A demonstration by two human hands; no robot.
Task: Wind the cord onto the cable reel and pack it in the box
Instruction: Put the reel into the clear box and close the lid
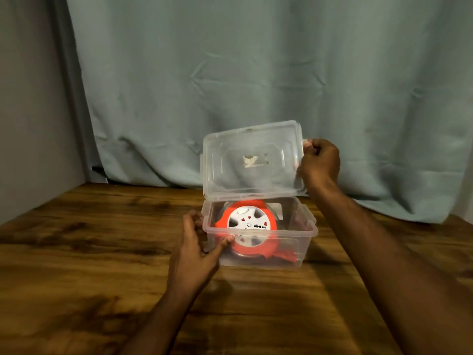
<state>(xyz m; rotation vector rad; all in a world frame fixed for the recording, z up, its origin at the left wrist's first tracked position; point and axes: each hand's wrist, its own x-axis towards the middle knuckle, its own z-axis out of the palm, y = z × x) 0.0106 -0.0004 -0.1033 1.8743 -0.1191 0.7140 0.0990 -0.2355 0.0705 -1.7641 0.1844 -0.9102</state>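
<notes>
A clear plastic box (305, 234) stands on the wooden table. Inside it lies the red cable reel (249, 224), its white hub with sockets facing up and tilted toward me. The clear lid (252, 160) is held nearly upright above the box's back edge. My right hand (320, 163) grips the lid's right edge. My left hand (195, 242) holds the box's front-left corner, thumb against the front wall and fingers on the left side. No loose cord shows outside the box.
The wooden table (102, 265) stretches around the box on all sides. A pale blue-green curtain (230, 73) hangs right behind the table's far edge. A grey wall (28, 111) stands at the left.
</notes>
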